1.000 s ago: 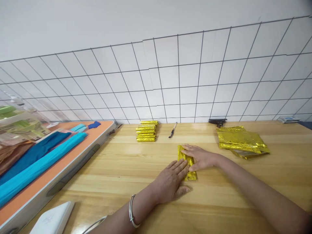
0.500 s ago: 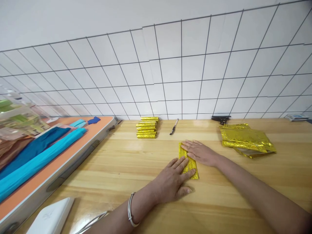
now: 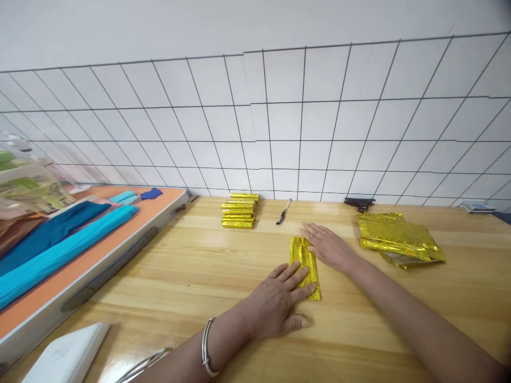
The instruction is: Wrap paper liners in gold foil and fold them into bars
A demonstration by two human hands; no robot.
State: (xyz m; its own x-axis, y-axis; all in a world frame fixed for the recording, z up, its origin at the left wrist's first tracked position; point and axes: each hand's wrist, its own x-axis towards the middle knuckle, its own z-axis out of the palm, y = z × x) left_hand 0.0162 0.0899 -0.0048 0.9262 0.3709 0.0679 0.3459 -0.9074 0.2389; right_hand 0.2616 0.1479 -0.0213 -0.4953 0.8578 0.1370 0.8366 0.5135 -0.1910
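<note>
A shiny gold foil piece (image 3: 296,250), folded into a narrow strip with lengthwise creases, lies flat on the wooden table (image 3: 191,308). My left hand (image 3: 279,300) rests across its lower part, fingers spread, with a silver bangle on the wrist. At the upper right edge of the strip lies my right hand (image 3: 329,247), palm down with fingers stretched out. Its fingertips reach past the strip's top edge. Part of the foil is hidden under both hands.
Several folded gold strips (image 3: 238,213) sit in a row near the wall. A pen (image 3: 283,211) lies beside them. Flat gold foil sheets (image 3: 399,236) are at the right, below a black clip (image 3: 360,204). Blue cloth (image 3: 72,239) and a white device (image 3: 66,354) are at left.
My right hand has slid outward to the right edge of the gold foil, uncovering more of its upper part. The left hand stays on the lower part. The view has shifted slightly.
</note>
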